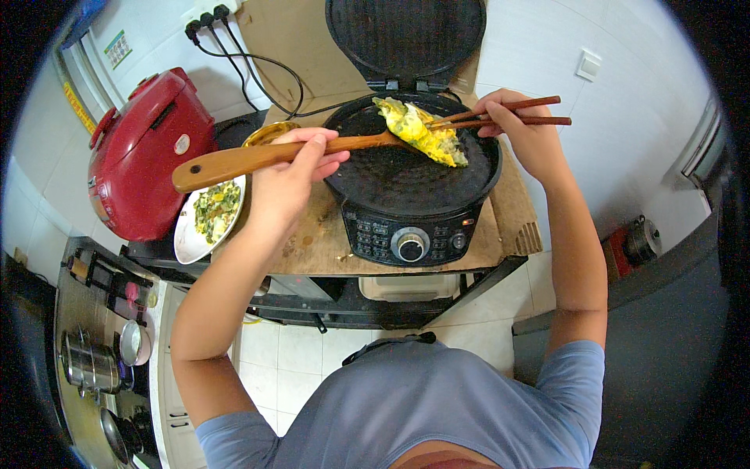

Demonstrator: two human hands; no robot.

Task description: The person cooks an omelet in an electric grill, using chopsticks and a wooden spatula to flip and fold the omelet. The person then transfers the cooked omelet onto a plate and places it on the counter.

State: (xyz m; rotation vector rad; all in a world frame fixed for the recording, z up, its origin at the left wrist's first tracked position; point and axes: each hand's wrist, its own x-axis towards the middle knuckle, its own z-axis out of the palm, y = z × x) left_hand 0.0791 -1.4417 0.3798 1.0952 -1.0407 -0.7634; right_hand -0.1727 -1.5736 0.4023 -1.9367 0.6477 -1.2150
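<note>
My left hand (299, 170) grips a wooden spatula (246, 162) by its handle. The spatula's far end lies under a folded yellow and green egg pancake (423, 130) above the black plate of an electric griddle (404, 187). My right hand (511, 126) holds a pair of wooden chopsticks (523, 112), whose tips press on the pancake. The griddle's lid (407, 35) stands raised behind. Left of the griddle, a white dish (187, 237) holds chopped greens with egg. A gold-coloured bowl (270, 132) is partly hidden behind my left hand.
A red rice cooker (152, 158) stands at the left. Black plugs and cables (206, 22) run from the wall towards the griddle, which sits on cardboard (310, 246). Pots (91, 360) stand on the counter at the far left. A grey surface (656, 328) rises at the right.
</note>
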